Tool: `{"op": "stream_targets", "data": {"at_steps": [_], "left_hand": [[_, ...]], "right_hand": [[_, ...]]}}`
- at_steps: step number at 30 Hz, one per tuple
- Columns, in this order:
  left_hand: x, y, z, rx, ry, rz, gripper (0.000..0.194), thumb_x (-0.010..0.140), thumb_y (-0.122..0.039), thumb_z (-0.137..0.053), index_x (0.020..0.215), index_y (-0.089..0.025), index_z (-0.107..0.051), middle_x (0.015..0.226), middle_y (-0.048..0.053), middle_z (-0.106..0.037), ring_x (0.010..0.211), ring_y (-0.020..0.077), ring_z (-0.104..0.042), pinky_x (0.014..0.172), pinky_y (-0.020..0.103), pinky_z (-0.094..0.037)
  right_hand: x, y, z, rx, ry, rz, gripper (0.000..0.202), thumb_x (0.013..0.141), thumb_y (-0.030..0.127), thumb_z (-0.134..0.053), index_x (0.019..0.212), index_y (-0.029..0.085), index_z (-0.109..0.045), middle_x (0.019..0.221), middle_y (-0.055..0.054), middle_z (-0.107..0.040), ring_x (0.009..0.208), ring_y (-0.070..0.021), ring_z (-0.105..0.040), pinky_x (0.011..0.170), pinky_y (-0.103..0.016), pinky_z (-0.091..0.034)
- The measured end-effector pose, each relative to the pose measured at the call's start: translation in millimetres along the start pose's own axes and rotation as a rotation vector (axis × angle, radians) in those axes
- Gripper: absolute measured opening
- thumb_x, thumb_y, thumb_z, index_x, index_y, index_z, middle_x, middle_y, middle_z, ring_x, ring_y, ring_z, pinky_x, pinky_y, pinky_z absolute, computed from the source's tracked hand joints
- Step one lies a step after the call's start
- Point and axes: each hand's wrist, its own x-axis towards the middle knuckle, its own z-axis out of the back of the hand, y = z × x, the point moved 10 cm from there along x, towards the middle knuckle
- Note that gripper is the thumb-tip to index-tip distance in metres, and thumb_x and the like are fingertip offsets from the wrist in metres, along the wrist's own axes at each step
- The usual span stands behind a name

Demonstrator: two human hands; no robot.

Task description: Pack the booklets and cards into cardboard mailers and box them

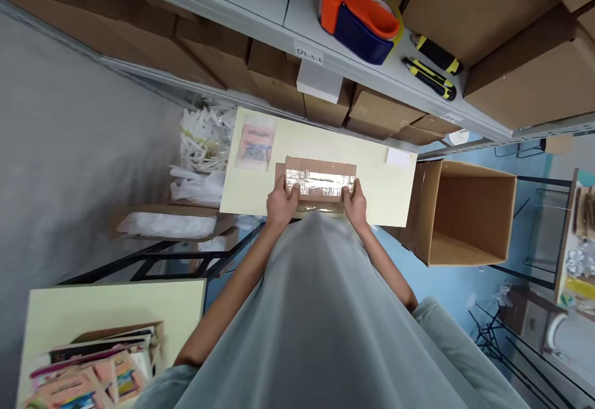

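Note:
Between my two hands is a small flat cardboard box (320, 166), with shiny clear tape running along its top. My left hand (281, 203) grips its left end, thumb on top. At the right end, my right hand (355, 203) grips it the same way. More brown cardboard shows under the box's left side, and a taped strip shows along its near side. All this is over the pale yellow table (362, 149), close to its near edge. A printed plastic packet (255, 144) lies on the table, left of the box.
A tape dispenser (360, 21) and two box cutters (437, 52) lie on the shelf (297, 21) above the table. Cardboard boxes line the shelves. An open carton (471, 211) stands off the table's right end. Printed packets (88, 378) fill a second table (116, 303) at lower left.

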Motion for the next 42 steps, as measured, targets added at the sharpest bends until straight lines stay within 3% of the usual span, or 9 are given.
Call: {"op": "stream_targets", "data": {"at_steps": [5,9,14,20,26,29,35,38,42], "left_hand": [[6.9,-11.2,-10.3,0.162,0.003,0.135,0.087,0.093,-0.076,-0.068,0.149,-0.01,-0.059,0.125,0.025,-0.079,0.12,0.0471,-0.075,0.1,0.054,-0.06],[18.7,-5.9,-13.3,0.249,0.053,0.091,0.061,0.101,-0.069,-0.059,0.122,-0.013,-0.07,0.098,0.022,-0.08,0.106,0.0465,-0.077,0.091,0.049,-0.057],[34.9,4.2,-5.6,0.151,0.123,-0.06,0.047,0.109,-0.055,-0.044,0.101,-0.02,-0.074,0.098,0.018,-0.081,0.1,0.0381,-0.078,0.086,0.041,-0.055],[40.5,-11.9,27.2,-0.131,-0.002,-0.165,0.04,0.095,-0.042,-0.06,0.122,-0.018,-0.077,0.117,0.014,-0.079,0.098,0.0273,-0.075,0.096,0.039,-0.062],[26.3,-47.4,51.8,-0.419,-0.059,-0.315,0.043,0.09,-0.043,-0.07,0.127,-0.02,-0.073,0.129,0.011,-0.074,0.104,0.0241,-0.078,0.097,0.04,-0.067],[29.2,-34.9,33.1,-0.501,-0.005,-0.278,0.039,0.09,-0.038,-0.068,0.125,-0.02,-0.07,0.128,0.012,-0.076,0.112,0.0262,-0.079,0.104,0.042,-0.064],[33.4,38.8,-41.3,-0.386,0.216,0.025,0.021,0.087,-0.029,-0.063,0.106,-0.021,-0.067,0.09,0.009,-0.079,0.095,0.0299,-0.079,0.098,0.049,-0.064],[42.1,51.6,-46.7,-0.366,0.203,0.034,0.015,0.085,-0.027,-0.062,0.097,-0.022,-0.069,0.093,0.01,-0.08,0.102,0.0315,-0.079,0.104,0.052,-0.063],[76.0,31.8,-37.1,-0.38,0.145,-0.034,0.034,0.091,-0.029,-0.058,0.12,-0.022,-0.074,0.124,0.013,-0.081,0.122,0.0291,-0.076,0.114,0.049,-0.058]], "right_hand": [[24.6,-13.1,-18.4,-0.046,0.0,-0.108,0.096,0.105,0.078,-0.053,0.167,0.006,-0.037,0.116,-0.022,-0.081,0.108,-0.0396,-0.078,0.098,-0.05,-0.061],[30.1,-23.0,-25.1,-0.061,0.036,-0.083,0.077,0.114,0.069,-0.031,0.165,0.012,-0.041,0.124,-0.022,-0.08,0.111,-0.0392,-0.078,0.098,-0.05,-0.06],[30.8,-28.3,-18.3,0.075,0.073,0.033,0.075,0.115,0.066,-0.019,0.167,0.017,-0.044,0.123,-0.016,-0.08,0.112,-0.0348,-0.076,0.101,-0.047,-0.06],[20.3,-4.4,32.7,0.122,-0.121,0.202,0.07,0.109,0.069,-0.044,0.14,0.012,-0.071,0.131,-0.022,-0.069,0.122,-0.0328,-0.068,0.107,-0.05,-0.06],[-13.3,27.4,99.6,0.155,-0.31,0.341,0.047,0.11,0.056,-0.059,0.14,0.023,-0.071,0.134,-0.015,-0.067,0.11,-0.026,-0.07,0.104,-0.047,-0.064],[-17.1,13.5,91.0,0.192,-0.282,0.315,0.05,0.106,0.061,-0.064,0.14,0.024,-0.068,0.137,-0.015,-0.066,0.116,-0.0273,-0.071,0.105,-0.049,-0.067],[-3.6,-64.6,9.0,0.278,-0.043,-0.017,0.073,0.092,0.078,-0.069,0.132,0.017,-0.064,0.137,-0.022,-0.069,0.123,-0.0325,-0.074,0.106,-0.052,-0.066],[7.1,-87.7,-2.5,0.298,0.009,-0.139,0.068,0.091,0.078,-0.069,0.122,0.018,-0.068,0.129,-0.021,-0.077,0.12,-0.0336,-0.075,0.108,-0.051,-0.062],[41.8,-81.4,22.2,0.354,-0.08,-0.126,0.067,0.098,0.076,-0.055,0.127,0.018,-0.07,0.14,-0.022,-0.075,0.128,-0.0313,-0.072,0.11,-0.046,-0.06]]}}
